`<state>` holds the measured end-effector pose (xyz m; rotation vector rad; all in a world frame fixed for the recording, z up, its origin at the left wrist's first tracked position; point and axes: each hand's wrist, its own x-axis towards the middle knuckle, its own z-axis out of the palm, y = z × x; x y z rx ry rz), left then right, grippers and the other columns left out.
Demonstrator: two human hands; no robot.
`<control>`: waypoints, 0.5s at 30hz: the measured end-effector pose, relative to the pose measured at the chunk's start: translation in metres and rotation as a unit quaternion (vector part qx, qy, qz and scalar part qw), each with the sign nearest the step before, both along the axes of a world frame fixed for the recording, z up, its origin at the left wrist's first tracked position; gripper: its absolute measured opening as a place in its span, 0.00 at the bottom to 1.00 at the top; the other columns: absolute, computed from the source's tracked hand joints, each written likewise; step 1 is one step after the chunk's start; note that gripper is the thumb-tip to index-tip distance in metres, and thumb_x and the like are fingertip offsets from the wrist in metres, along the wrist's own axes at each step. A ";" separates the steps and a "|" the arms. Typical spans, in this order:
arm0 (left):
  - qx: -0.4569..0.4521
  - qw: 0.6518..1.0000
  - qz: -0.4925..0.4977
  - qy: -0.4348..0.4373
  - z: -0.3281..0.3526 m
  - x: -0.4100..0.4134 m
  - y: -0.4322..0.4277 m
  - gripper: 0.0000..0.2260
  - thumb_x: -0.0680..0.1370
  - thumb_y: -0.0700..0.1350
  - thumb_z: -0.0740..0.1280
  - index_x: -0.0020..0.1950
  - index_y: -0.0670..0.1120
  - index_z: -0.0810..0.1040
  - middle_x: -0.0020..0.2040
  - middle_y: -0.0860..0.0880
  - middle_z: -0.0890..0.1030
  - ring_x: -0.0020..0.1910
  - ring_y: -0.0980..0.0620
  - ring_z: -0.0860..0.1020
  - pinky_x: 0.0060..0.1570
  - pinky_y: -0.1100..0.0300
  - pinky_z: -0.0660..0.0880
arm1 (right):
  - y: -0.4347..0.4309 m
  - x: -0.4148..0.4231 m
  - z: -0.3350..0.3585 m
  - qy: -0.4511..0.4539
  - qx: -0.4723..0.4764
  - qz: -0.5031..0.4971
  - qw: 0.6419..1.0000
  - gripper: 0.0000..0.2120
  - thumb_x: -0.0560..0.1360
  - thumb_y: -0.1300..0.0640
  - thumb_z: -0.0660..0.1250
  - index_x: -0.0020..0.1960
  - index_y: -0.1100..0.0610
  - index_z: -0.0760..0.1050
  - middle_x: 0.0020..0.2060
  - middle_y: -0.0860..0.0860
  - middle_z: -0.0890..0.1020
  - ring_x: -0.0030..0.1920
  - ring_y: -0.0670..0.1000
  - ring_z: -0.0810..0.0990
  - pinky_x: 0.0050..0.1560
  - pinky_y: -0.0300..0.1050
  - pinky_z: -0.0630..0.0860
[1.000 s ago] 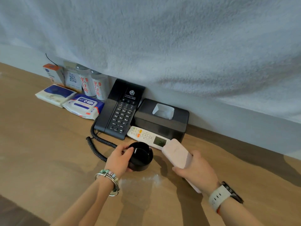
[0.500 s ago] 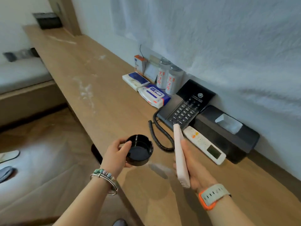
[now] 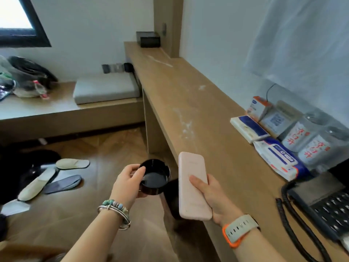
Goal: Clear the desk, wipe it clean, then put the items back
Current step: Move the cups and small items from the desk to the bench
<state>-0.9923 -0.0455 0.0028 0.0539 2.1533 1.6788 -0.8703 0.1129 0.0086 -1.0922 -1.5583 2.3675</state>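
- The left hand [image 3: 128, 184] gripped a round black ashtray [image 3: 154, 178] by its rim, mouth up, off the worktop [image 3: 188, 103] and above the floor.
- The right hand [image 3: 213, 197] was curled round the near half of a pink slab-shaped device [image 3: 192, 186], thumb on its broad face.
- The device's long axis ran away from the person, its free end pointing along the worktop's front edge, over which it was held.

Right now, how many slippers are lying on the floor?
3: the far cream slipper lies by the dark bag, the near cream slipper angles leftward, and the dark slipper lies beside it. Another may be hidden.
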 end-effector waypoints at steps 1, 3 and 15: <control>-0.003 1.000 0.008 0.001 0.000 -0.018 -0.010 0.08 0.80 0.46 0.61 0.56 0.45 0.74 0.47 0.44 0.78 0.39 0.47 0.77 0.33 0.55 0.77 | -0.008 -0.021 0.000 -0.004 -0.001 0.009 1.000 0.11 0.74 0.58 0.68 0.54 0.56 0.69 0.46 0.59 0.81 0.41 0.56 0.81 0.33 0.47 0.80; -0.008 1.000 0.025 -0.002 0.000 -0.054 -0.030 0.08 0.80 0.46 0.61 0.56 0.45 0.75 0.47 0.43 0.78 0.40 0.45 0.77 0.33 0.54 0.78 | -0.023 -0.060 -0.001 -0.004 -0.004 0.029 1.000 0.12 0.74 0.57 0.69 0.55 0.53 0.70 0.48 0.59 0.81 0.44 0.57 0.82 0.35 0.49 0.80; 0.017 0.993 0.109 -0.049 -0.017 -0.213 -0.058 0.07 0.79 0.44 0.63 0.55 0.44 0.74 0.48 0.45 0.78 0.42 0.45 0.79 0.27 0.58 0.76 | -0.032 -0.245 -0.018 -0.021 0.060 0.131 0.989 0.17 0.74 0.52 0.69 0.59 0.52 0.68 0.52 0.56 0.79 0.51 0.56 0.80 0.42 0.49 0.80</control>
